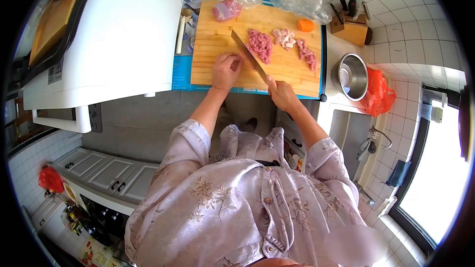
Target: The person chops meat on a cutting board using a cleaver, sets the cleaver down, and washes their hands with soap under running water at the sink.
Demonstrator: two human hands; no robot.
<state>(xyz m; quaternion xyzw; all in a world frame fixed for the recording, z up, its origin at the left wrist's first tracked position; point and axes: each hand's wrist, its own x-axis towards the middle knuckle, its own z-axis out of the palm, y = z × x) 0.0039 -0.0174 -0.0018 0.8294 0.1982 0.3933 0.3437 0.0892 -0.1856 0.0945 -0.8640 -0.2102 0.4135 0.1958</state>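
Observation:
My right hand (284, 95) is wrapped round the handle of a kitchen knife (250, 57). Its blade points up and left across the wooden cutting board (208, 44). Left of the blade, my left hand (227, 71) has curled fingers over a small pink piece of raw meat, mostly hidden by them. Just right of the blade lies a pile of diced meat (261, 45). Further right are a paler heap of fatty pieces (284, 38) and a strip of meat pieces (307, 54). A larger chunk of meat (227, 10) sits at the board's upper left, beside an orange carrot piece (306, 25) at upper right.
Crumpled clear plastic bags (302, 2) lie behind the board. To the right stand a knife block (350, 29), a steel bowl (351, 76), a red plastic bag (379, 92) and a sink (346, 133). A tall white appliance (114, 34) borders the left side.

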